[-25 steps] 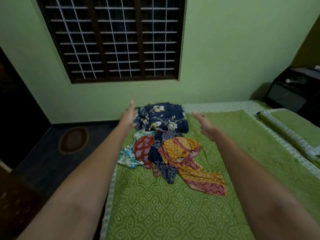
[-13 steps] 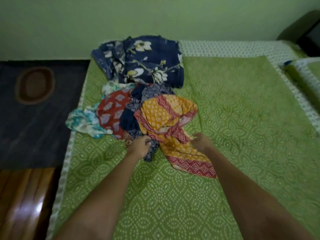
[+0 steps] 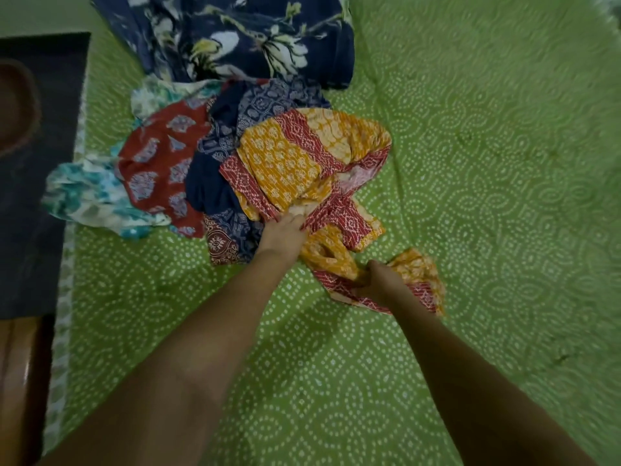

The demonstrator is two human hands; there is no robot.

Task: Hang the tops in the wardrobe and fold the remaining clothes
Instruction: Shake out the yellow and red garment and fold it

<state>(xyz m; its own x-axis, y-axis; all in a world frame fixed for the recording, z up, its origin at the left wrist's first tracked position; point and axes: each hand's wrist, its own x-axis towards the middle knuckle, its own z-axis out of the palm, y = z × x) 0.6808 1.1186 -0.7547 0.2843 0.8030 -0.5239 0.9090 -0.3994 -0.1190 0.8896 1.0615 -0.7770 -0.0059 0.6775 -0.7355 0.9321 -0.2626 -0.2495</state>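
Note:
A pile of crumpled clothes lies on the green bedspread. On top is a yellow and red patterned garment. My left hand grips its fabric near the middle of the pile. My right hand grips the bunched lower end of the same garment. Under and beside it lie a dark blue printed piece, a red piece with pale motifs and a teal and white piece. A navy floral garment lies behind the pile.
The bed's left edge borders a dark floor mat with a brown oval rug. Wooden furniture shows at the lower left. Green bedspread stretches to the right and toward me.
My hands came down from reaching out over the bed onto the pile. Both now grip the yellow and red garment, whose lower end is bunched up. The camera has tilted down and closer.

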